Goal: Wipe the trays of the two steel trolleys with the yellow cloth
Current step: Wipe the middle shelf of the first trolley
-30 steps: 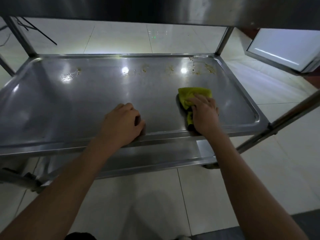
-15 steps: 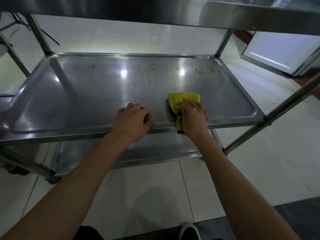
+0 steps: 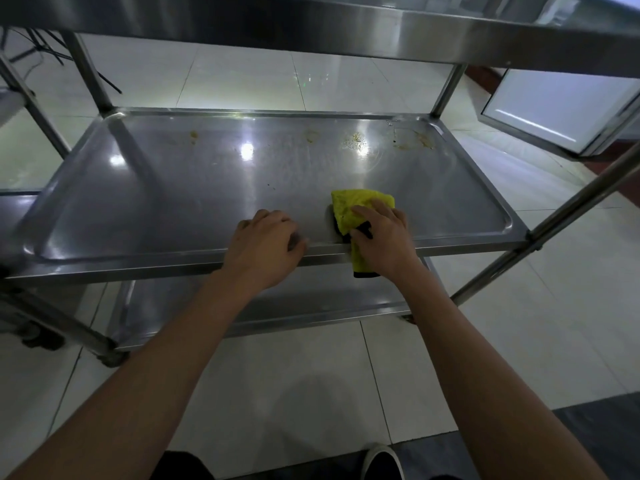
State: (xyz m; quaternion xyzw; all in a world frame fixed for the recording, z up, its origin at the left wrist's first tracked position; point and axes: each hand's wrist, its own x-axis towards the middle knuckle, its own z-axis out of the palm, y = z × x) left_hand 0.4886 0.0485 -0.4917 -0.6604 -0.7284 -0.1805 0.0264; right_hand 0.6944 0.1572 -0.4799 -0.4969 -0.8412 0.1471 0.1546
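Change: right hand (image 3: 382, 237) and yellow cloth (image 3: 356, 209) drawn leftward and back toward the near rim of the middle tray (image 3: 173, 188); left hand (image 3: 265, 242) shifted a little to the right along that rim; both ended closer together than a second before.
Step in hand: wiping the middle tray of the steel trolley (image 3: 446, 91), judged to be mid-stroke at the near edge.
Cloth position: lay partly on the tray floor, partly draped over the near rim, its dark-edged end hanging below the rim under the right hand.
Right grip: pressed on the cloth, fingers curved over it and thumb tucked round the fold, grasping the cloth.
Left grip: fingers curled over the near rim, clutching the tray edge to steady the trolley.
Progress: judged early; brownish stains (image 3: 356, 142) remained along the far edge, thickest toward the far right corner.
Next move: would call for carrying the cloth forward to the far edge, with firm downward pressure and repeated passes over the dried marks, while the left hand braced the wheeled frame against rolling.
Count, trays: three seen on this trolley: top tray (image 3: 311, 19), middle tray, bottom tray (image 3: 311, 299).
Count, cloths: one.
Count, hands: two.
Count, stain patches: roughly four, exact number unclear.
Count, trolleys: one in full; part of a second steel frame (image 3: 14, 98) at far left, identity uncertain.
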